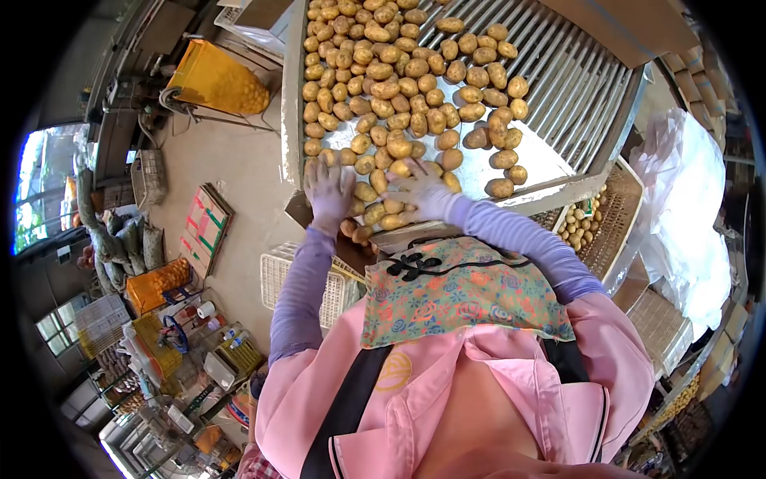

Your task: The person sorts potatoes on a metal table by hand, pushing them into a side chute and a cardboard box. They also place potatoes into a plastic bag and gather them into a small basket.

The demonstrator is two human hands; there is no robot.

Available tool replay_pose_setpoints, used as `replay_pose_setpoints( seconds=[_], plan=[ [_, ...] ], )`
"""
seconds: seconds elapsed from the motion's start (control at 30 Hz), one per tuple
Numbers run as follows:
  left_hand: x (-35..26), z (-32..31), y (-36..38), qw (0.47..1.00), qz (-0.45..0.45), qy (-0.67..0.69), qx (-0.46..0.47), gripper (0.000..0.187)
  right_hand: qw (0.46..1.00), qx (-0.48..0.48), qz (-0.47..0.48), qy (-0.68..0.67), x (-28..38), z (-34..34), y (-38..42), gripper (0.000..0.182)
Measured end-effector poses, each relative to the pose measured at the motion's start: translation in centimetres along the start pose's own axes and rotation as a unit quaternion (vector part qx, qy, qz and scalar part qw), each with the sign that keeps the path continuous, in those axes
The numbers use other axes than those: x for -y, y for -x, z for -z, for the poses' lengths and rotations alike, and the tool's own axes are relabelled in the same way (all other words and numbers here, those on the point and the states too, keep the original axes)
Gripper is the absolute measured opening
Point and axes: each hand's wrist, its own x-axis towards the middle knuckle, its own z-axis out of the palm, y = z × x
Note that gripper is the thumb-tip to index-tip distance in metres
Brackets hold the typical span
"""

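Many yellow-brown potatoes cover the left part of a metal sorting table in front of me. My left hand, in a pale thin glove, rests at the table's near left edge with its fingers stretched forward against the potatoes. Beside it, my right hand, gloved the same way, reaches leftward over several potatoes with its fingers apart. Between the two hands lie a few potatoes at the near lip. Below that lip, more potatoes show, partly hidden by the edge and my apron.
Metal rollers form the table's far right part. A white plastic basket stands below on the left. At right are a tan crate with small potatoes and clear plastic sheeting. A yellow sack hangs on a frame at back left.
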Motion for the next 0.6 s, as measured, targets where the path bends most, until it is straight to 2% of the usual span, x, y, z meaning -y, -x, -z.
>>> replay_pose_setpoints(
  seconds=[0.07, 0.1, 0.13, 0.17, 0.2, 0.23, 0.27, 0.3, 0.33, 0.37, 0.4, 0.43, 0.47, 0.5, 0.57, 0.6],
  plan=[
    [-0.8, -1.0, -3.0, 0.999, 0.036, -0.002, -0.014, 0.061, 0.999, -0.02, 0.037, -0.014, 1.1, -1.0, -1.3, 0.063],
    [-2.5, -1.9, -3.8, 0.997, 0.065, 0.032, 0.015, 0.061, 0.997, -0.041, 0.061, -0.026, 1.3, -1.4, -1.4, 0.062],
    [-4.5, -3.0, -4.3, 0.992, 0.094, 0.067, 0.046, 0.062, 0.99, -0.072, 0.113, -0.048, 0.9, -0.7, -0.5, 0.049],
    [-7.0, -4.2, -4.9, 0.993, 0.031, -0.013, 0.11, 0.068, 0.99, -0.068, 0.117, -0.047, -0.1, -0.7, 0.6, 0.049],
    [-10.2, -2.0, -3.6, 0.977, 0.02, -0.036, 0.211, 0.076, 0.976, -0.066, 0.167, -0.123, -1.8, -0.7, 1.7, 0.042],
    [-11.0, -2.7, -0.4, 0.995, -0.047, 0.022, 0.085, 0.082, 0.953, -0.059, 0.222, -0.199, -3.4, -0.4, 2.6, 0.035],
    [-10.6, -4.3, 1.4, 0.987, -0.14, 0.081, 0.0, 0.086, 0.933, -0.197, 0.247, -0.174, -5.1, 0.3, 4.3, 0.025],
    [-10.4, -3.2, 2.9, 0.973, -0.165, 0.158, -0.014, 0.088, 0.923, -0.255, 0.232, -0.173, -5.8, 3.0, 5.6, 0.027],
    [-9.5, -2.3, 4.3, 0.967, -0.184, 0.177, 0.017, 0.073, 0.948, -0.262, 0.126, -0.127, -5.8, 6.3, 7.4, 0.035],
    [-7.9, -1.9, 5.5, 0.975, -0.147, 0.168, 0.008, 0.073, 0.93, -0.35, 0.06, -0.092, -7.9, 4.4, 9.3, 0.046],
    [-6.4, -1.7, 6.9, 0.977, -0.155, 0.143, -0.015, 0.066, 0.957, -0.274, -0.051, -0.081, -8.8, 6.6, 11.0, 0.059],
    [-5.4, -1.7, 8.2, 0.978, -0.165, 0.119, -0.038, 0.059, 0.956, -0.271, -0.1, 0.059, -10.5, 5.4, 12.8, 0.074],
    [-5.3, -0.5, 8.8, 0.983, -0.127, 0.12, -0.063, 0.052, 0.953, -0.226, -0.161, 0.119, -11.1, 4.9, 13.6, 0.088],
    [-5.5, 0.1, 9.8, 0.985, -0.1, 0.119, -0.069, 0.052, 0.968, -0.144, -0.201, 0.033, -12.0, 3.6, 14.3, 0.095],
    [-6.6, 0.8, 11.3, 0.986, 0.026, 0.129, -0.098, 0.055, 0.971, -0.061, -0.203, 0.108, -10.8, 2.0, 14.2, 0.1],
    [-7.3, 1.4, 11.8, 0.976, 0.035, 0.154, -0.15, 0.05, 0.972, -0.07, -0.191, 0.116, -10.1, 1.6, 13.3, 0.101]
  ],
)
